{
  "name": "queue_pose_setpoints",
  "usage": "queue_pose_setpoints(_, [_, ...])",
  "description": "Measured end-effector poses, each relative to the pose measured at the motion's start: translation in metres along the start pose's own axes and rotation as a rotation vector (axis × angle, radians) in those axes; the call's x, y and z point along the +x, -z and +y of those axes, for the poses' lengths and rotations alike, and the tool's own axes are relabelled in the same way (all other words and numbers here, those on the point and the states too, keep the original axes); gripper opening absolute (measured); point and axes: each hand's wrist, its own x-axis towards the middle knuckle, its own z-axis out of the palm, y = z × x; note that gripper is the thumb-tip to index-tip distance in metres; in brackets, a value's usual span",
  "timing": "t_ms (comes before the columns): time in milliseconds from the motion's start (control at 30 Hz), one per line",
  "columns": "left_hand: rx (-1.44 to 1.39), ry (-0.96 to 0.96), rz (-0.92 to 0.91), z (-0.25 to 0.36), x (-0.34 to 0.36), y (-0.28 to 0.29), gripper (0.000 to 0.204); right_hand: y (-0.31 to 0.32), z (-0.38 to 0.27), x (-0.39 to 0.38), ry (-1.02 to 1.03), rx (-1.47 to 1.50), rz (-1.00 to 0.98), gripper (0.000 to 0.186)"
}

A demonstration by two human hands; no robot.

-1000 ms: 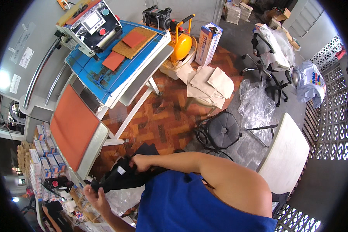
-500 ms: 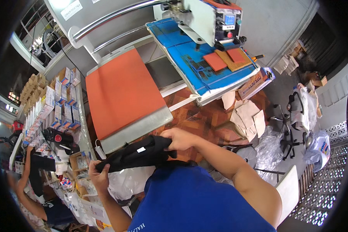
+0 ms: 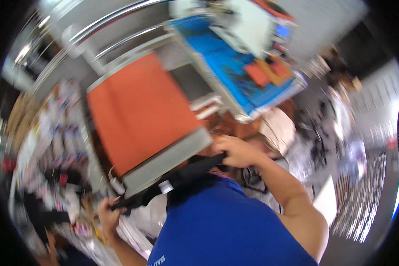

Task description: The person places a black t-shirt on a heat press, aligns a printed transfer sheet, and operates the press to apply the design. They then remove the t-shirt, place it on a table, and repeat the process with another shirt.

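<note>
A black garment (image 3: 181, 177) with a small white label is stretched between my hands in front of my blue top, below the orange pad (image 3: 141, 111) of a heat press. My left hand (image 3: 110, 210) grips one end at the lower left. My right hand (image 3: 230, 153) grips the other end, just off the pad's pale front edge (image 3: 166, 157). The picture is blurred by motion, so the fabric's folds are hard to make out.
A blue board (image 3: 221, 75) with orange pieces and a white control box (image 3: 248, 22) stands behind. Stacked boxes (image 3: 57, 133) line the left, near a partly seen co-worker (image 3: 64, 250). Pale sheets (image 3: 277, 131), plastic wrap and a chair are at the right.
My view has swung round toward the orange pad. Over the last half second my right hand has moved right, drawing the black garment out wider, while my left hand has dropped slightly.
</note>
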Motion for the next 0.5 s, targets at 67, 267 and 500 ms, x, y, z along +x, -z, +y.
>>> queue_pose_setpoints(67, [-0.097,0.129,0.033,0.019,0.005,0.005,0.03,0.024,-0.011,0.008,-0.217,0.277,-0.125,0.024])
queue_pose_setpoints(267, [-0.121,0.197,0.093,0.003,-0.024,0.013,0.018,0.054,-0.002,0.016,-0.387,0.298,-0.159,0.019])
queue_pose_setpoints(500, [-0.37,0.206,0.259,0.024,-0.033,0.015,0.013,0.054,0.01,0.016,-0.383,0.538,0.008,0.016])
